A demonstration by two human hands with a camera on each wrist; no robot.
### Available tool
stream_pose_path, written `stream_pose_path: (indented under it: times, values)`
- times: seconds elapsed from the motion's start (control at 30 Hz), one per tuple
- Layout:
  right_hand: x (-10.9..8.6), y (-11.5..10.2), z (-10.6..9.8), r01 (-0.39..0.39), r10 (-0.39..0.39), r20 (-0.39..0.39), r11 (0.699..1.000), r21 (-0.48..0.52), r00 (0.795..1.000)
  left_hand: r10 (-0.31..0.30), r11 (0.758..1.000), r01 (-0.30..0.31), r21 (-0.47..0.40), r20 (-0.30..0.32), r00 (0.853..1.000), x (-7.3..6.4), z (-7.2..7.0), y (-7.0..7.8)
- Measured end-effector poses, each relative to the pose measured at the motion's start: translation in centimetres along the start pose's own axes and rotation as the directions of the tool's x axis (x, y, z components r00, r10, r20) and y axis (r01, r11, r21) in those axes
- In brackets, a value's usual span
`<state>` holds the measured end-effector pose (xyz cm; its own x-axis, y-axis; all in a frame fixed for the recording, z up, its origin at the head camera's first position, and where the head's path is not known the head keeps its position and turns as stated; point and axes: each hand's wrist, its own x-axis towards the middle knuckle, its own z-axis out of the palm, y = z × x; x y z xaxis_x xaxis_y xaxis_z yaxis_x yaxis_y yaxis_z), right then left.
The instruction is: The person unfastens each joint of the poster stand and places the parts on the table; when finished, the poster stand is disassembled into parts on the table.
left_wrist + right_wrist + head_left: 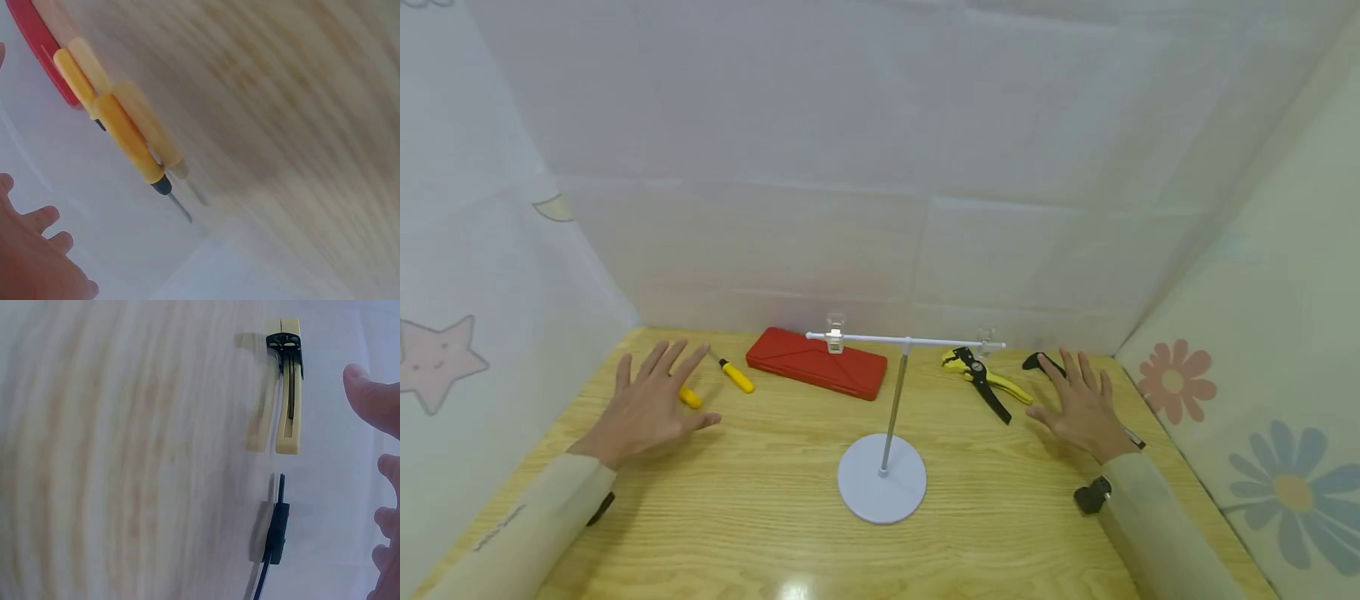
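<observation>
My left hand [643, 412] is held over the left side of the table with its fingers spread. It partly covers one yellow-handled screwdriver [690, 397]; a second screwdriver [737, 377] lies just past its fingertips. Both screwdriver handles [128, 140] show in the left wrist view, apart from the fingers. On the other side, my right hand [1086, 412] is likewise spread and holds nothing. Left of its thumb lies a yellow and black wire stripper [977, 375]. Beneath that hand is a long black tool [276, 534] with a boxy slider, resembling a caliper, its middle hidden in the head view.
Between the hands stands a white round base [882, 496] with a thin pole [895, 408] and a white crossbar [876, 338]. Clear clips [835, 335] sit near both bar ends. Behind it lies a red case [816, 362]. Pale cloth walls [880, 250] enclose the wooden table [760, 517].
</observation>
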<state>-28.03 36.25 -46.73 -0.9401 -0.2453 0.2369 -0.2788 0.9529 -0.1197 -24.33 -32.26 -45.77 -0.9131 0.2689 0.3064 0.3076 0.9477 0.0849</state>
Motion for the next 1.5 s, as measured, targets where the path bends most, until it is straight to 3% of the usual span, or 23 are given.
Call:
stream_pose_path:
  times: [0.4,0.6,0.73,0.87,1.13,1.23,1.3,1.37,1.5]
  values:
    - [1.4,-1.4,0.0,0.062,-0.061,-0.093,0.998,0.01,0.994,0.008,0.999,-0.009,-0.043,-0.033,0.999,0.9,-1.4,0.4]
    - [1.6,-2.5,-0.8,0.08,-0.07,-0.11,0.993,0.082,0.991,0.023,0.989,-0.031,-0.143,-0.06,0.998,1.5,-2.8,1.7]
    - [1.8,-3.4,-1.4,0.104,-0.081,-0.137,0.98,0.17,0.987,0.008,0.975,-0.017,-0.221,-0.039,0.999,2.3,-3.9,3.0]
    - [1.8,-4.4,-2.3,0.117,-0.074,-0.152,0.947,0.298,0.986,-0.014,0.962,0.017,-0.271,0.013,1.0,3.2,-5.1,4.6]
    - [1.9,-7.0,-4.5,0.151,-0.075,-0.166,0.846,0.512,0.983,-0.016,0.924,0.048,-0.378,0.088,0.996,4.4,-8.5,8.3]
    - [1.9,-8.5,-5.6,0.165,-0.082,-0.16,0.77,0.616,0.984,-0.012,0.903,0.045,-0.427,0.08,0.997,4.8,-9.9,10.1]
    - [1.9,-9.6,-6.4,0.178,-0.093,-0.157,0.683,0.708,0.983,-0.001,0.888,0.027,-0.459,0.058,0.998,5.0,-10.9,11.4]
    - [1.8,-10.8,-7.0,0.193,-0.118,-0.153,0.562,0.804,0.981,0.018,0.872,-0.003,-0.49,0.026,1.0,5.3,-11.8,12.7]
    - [1.2,-13.2,-7.6,0.235,-0.211,-0.177,0.292,0.927,0.961,0.09,0.842,-0.099,-0.531,-0.043,0.995,5.7,-13.4,15.2]
